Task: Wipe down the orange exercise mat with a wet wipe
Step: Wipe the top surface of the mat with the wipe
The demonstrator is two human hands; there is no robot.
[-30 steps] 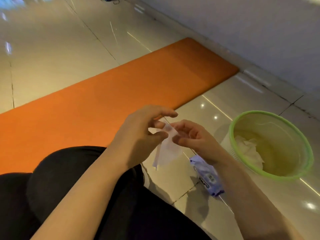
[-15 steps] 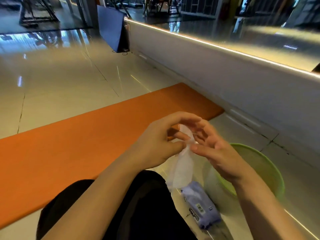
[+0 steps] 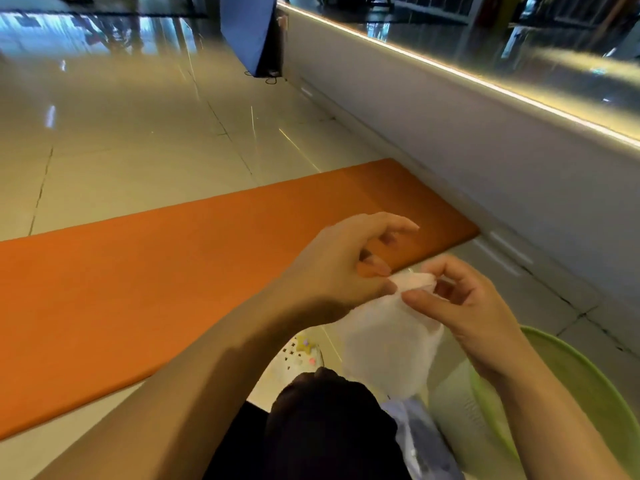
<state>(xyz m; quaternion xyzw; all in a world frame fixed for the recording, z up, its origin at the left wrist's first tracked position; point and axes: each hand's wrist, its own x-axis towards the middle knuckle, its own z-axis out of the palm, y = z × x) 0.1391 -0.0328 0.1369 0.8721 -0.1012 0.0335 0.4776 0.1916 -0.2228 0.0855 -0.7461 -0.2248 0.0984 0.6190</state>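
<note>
Both hands pinch the top edge of a thin white wet wipe (image 3: 388, 344), the left hand (image 3: 341, 268) at its left corner and the right hand (image 3: 464, 306) at its right, so the sheet hangs between them. The long flat orange exercise mat (image 3: 145, 285) lies on the glossy tiled floor (image 3: 121, 140) beyond them. A round green plastic basket (image 3: 568, 386) and a bluish wipe packet (image 3: 422, 441) sit below the right arm.

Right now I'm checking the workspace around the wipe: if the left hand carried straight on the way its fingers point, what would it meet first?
The left hand, pinching the wet wipe, points its fingers toward the right hand, so it would probably meet those fingers first; depth is unclear.
</note>
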